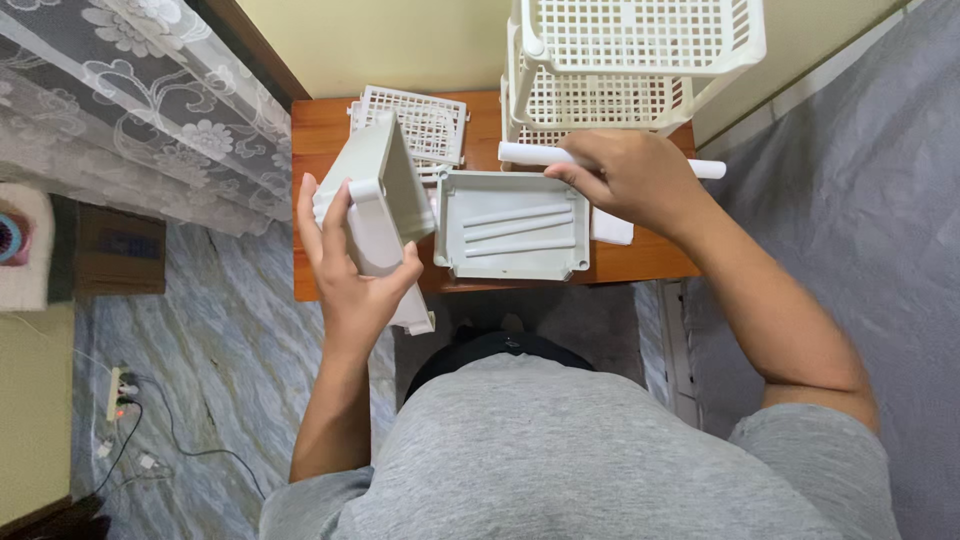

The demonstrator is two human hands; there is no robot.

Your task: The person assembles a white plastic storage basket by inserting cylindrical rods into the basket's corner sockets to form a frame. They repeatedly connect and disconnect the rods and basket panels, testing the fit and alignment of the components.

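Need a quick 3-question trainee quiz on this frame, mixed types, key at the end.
1. True or false: the left hand holds a grey plastic tray tilted on edge.
2. What does the right hand grip? A) white tube B) lattice panel C) curtain
3. Fill in: three loose tubes lie inside the flat tray on the wooden ____.

Key: 1 true; 2 A; 3 table.
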